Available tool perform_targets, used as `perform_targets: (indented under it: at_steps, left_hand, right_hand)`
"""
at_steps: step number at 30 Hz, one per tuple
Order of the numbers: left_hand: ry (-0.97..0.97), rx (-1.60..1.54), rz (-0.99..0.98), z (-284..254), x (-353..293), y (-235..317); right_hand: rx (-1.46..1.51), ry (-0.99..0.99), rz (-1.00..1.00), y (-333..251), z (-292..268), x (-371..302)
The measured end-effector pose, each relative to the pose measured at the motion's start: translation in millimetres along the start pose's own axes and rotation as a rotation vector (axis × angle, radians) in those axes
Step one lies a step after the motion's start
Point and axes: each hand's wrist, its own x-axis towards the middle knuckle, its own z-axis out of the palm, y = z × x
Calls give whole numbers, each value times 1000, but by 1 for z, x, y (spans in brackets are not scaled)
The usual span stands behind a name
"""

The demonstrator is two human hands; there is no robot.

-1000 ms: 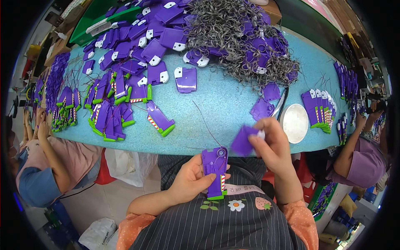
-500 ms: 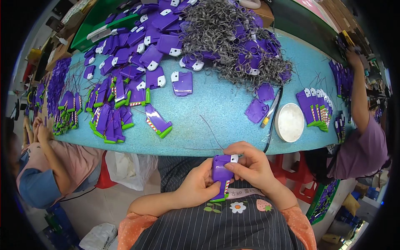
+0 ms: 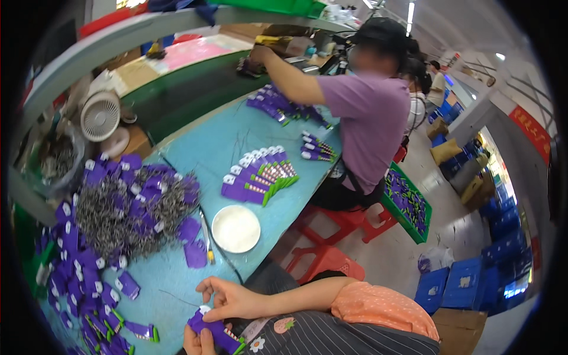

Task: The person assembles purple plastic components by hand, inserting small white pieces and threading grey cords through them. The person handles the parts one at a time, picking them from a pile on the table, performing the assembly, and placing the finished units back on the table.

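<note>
At the table's near edge I hold a purple plastic toy leg piece (image 3: 218, 332) with a white end, a red-and-white striped strip and a green foot. My left hand (image 3: 198, 342) grips its near side, thumb pressed on it, partly cut off by the picture's lower edge. My right hand (image 3: 234, 300) is at the white end, its thumb on the piece and its other fingers bent above it. A thin dark wire (image 3: 177, 296) sticks out beside the right fingers. Whether those fingers also pinch the wire, I cannot make out.
A white round dish (image 3: 236, 229) and a yellow-tipped cutter (image 3: 208, 242) lie beyond my hands. Curly grey wires (image 3: 112, 219) cover purple parts at left. Fanned leg pieces (image 3: 260, 176) lie near a person in a purple shirt (image 3: 373, 118). Red stools (image 3: 328, 263) stand right.
The view has swung to the right, so the hands now appear lower and further left. Both hands still hold the toy leg piece. The neighbouring person now shows more fully.
</note>
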Motion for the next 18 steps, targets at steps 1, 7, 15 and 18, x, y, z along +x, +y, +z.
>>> perform_targets:
  at_steps: [1, 7, 15, 18]
  left_hand:
    - [-16, -16, 20, 5, 2, 2]
    - [-43, -47, 81, 17, -1, 1]
    - [-52, 37, 35, 4, -5, -9]
    - [-164, 110, -37, -15, 12, 4]
  right_hand:
    - [87, -23, 36, 0, -1, -3]
    - [420, -195, 142, 2, -6, -12]
    - [-27, -219, -64, 2, -7, -13]
    - [-325, -162, -306, -3, -4, -7]
